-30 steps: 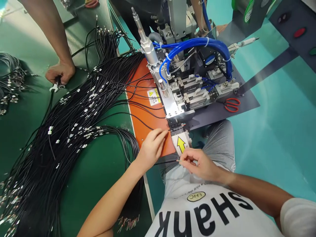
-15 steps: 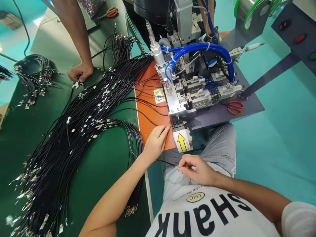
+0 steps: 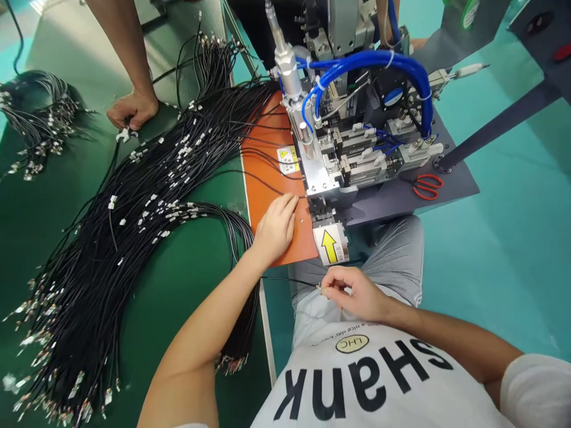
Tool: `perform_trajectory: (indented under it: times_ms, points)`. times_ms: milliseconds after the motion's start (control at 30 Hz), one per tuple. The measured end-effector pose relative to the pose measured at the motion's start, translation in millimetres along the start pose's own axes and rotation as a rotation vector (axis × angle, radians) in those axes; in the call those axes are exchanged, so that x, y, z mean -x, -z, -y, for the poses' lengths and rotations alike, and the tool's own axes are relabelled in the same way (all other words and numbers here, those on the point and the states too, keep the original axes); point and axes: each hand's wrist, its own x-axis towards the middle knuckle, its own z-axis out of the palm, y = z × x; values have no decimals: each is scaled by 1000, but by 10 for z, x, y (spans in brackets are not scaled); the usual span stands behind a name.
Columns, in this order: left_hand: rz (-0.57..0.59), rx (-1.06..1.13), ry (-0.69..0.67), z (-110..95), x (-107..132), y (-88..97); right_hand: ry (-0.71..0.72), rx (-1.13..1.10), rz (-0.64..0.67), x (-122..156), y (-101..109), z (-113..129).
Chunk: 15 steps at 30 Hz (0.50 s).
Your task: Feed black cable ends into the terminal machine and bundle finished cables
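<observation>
On the orange plate (image 3: 285, 235), my left hand (image 3: 274, 229) is closed in a pinch on a black cable at the edge of the machine (image 3: 323, 184). The cable's far end runs among the machine's dark clamps, where its tip is hard to make out. Low in front of my lap, my right hand (image 3: 354, 291) pinches the end of another thin black cable (image 3: 294, 280). That cable stretches left and passes behind my left forearm. Several black cables lie across the plate into the machine's side.
A large heap of black cables (image 3: 134, 238) with white connectors covers much of the green table (image 3: 178, 309). Another person's hand (image 3: 134, 110) rests beside it at the back. Red-handled scissors (image 3: 427, 186) lie on the machine's base. A white block (image 3: 331, 244) bears a yellow arrow.
My left hand has moved forward along the machine's edge, away from the arrow block, still pinching a cable. My right hand keeps its pinch nearly in place. The view has shifted slightly.
</observation>
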Motion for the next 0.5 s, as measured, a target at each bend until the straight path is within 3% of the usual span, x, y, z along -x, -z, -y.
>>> perform_trajectory:
  times_ms: [100, 167, 267, 367, 500]
  points:
    - [-3, 115, 11, -15, -128, 231, -4, -29, -10, -27, 16, 50]
    - [22, 226, 24, -188, -82, 459, -36, -58, -27, -40, 68, 110]
    - [242, 452, 24, -575, 117, 717, -59, -91, -68, -60, 190, 219]
    - [427, 661, 96, -846, 288, 708, -47, -115, -110, -97, 306, 306]
    - [309, 923, 286, -925, 311, 451, -66, -182, -167, -182, 381, 334]
